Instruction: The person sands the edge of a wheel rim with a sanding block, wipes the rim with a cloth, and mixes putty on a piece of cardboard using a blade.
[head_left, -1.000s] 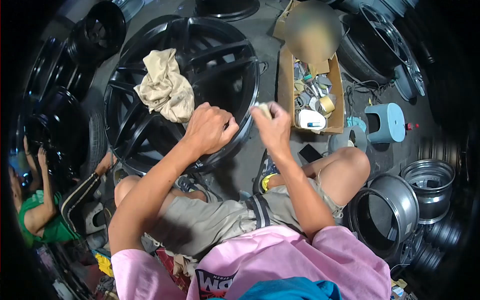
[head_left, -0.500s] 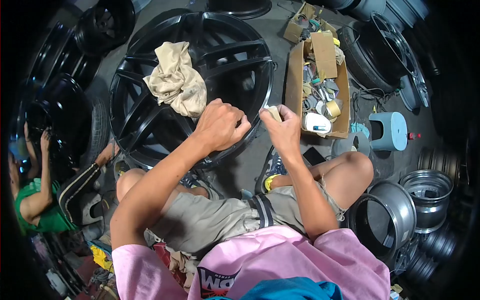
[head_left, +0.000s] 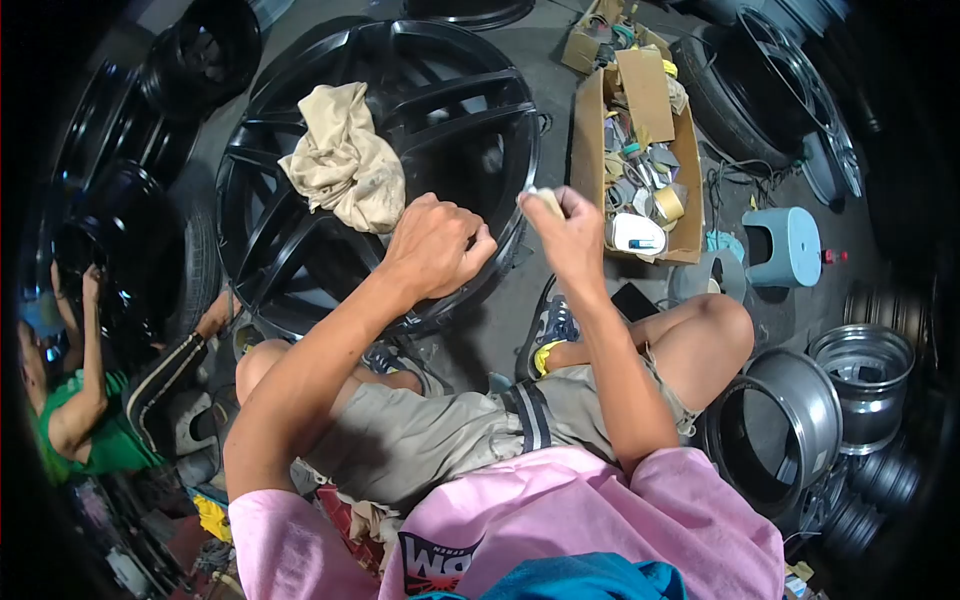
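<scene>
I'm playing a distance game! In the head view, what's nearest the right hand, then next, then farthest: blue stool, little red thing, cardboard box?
1. Cardboard box: just right of the right hand.
2. Blue stool: farther right.
3. Little red thing: past the stool's right side.

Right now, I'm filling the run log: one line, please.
left hand: curled over black wheel; right hand: holding pale piece; beige cloth: on wheel
</scene>
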